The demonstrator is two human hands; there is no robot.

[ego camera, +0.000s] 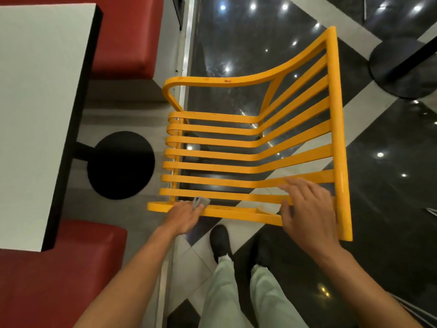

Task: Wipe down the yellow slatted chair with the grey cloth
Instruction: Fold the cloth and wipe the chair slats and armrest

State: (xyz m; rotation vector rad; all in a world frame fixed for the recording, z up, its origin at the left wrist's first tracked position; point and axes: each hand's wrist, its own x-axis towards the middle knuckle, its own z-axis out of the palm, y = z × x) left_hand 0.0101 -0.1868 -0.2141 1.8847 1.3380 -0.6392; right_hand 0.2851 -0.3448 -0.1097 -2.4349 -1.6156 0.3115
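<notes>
The yellow slatted chair (236, 152) fills the middle of the view, seen from above, its seat slats running left to right and its backrest rising at the right. My left hand (183, 217) holds the grey cloth (201, 201) against the chair's near front-left corner; only a small bunch of cloth shows above my fingers. My right hand (307, 209) grips the near side of the chair where the seat meets the backrest, thumb under the side rail and fingers spread over the nearest slats.
A white table (40, 102) with a round black base (120, 165) stands at the left, between two red bench seats (127, 36). Another black pedestal base (402, 67) sits at the far right. My feet (221, 242) stand on the glossy black-and-white floor just below the chair.
</notes>
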